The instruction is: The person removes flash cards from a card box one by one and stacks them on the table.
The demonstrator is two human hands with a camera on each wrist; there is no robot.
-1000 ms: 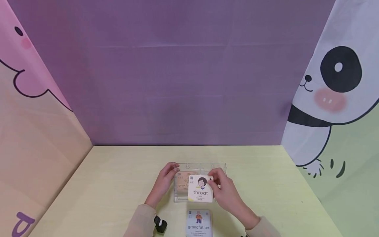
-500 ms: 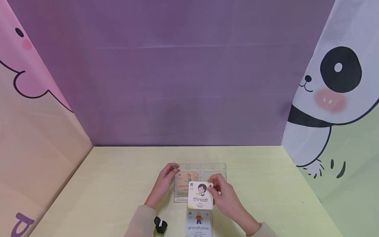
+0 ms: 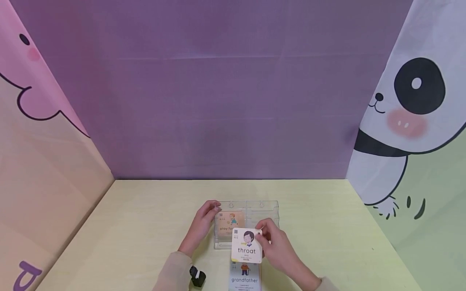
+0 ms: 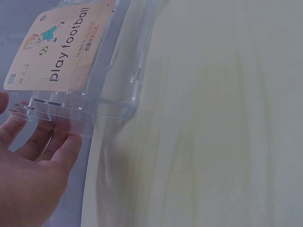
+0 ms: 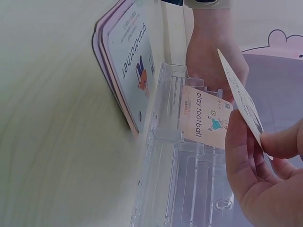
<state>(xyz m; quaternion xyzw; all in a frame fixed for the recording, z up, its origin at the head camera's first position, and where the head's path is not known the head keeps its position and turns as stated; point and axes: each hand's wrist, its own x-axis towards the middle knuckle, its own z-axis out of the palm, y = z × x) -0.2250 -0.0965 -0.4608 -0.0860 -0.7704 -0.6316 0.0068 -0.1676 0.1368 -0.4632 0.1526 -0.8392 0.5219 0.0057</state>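
Note:
My right hand (image 3: 274, 244) pinches a white "throat" flash card (image 3: 246, 245) by its upper right corner, thumb in front. In the head view the card overlaps the front of a clear plastic card holder (image 3: 262, 205) and the top of a "grandfather" card stack (image 3: 244, 279). At the holder's left side my left hand (image 3: 202, 224) grips the edge, fingers curled behind the plastic in the left wrist view. A peach "play football" card (image 4: 61, 47) sits in the holder's left compartment. The right wrist view shows the right compartment (image 5: 189, 189) bare.
A small black object (image 3: 198, 277) lies by the left sleeve. The pale wooden table (image 3: 145, 210) ends at a purple backdrop (image 3: 229, 101). Side panels with a pink figure (image 3: 47, 97) and a panda (image 3: 418, 85) flank it.
My right hand has brought the "throat" card down toward me, from in front of the holder to over the top of the "grandfather" stack. The left hand stays at the holder.

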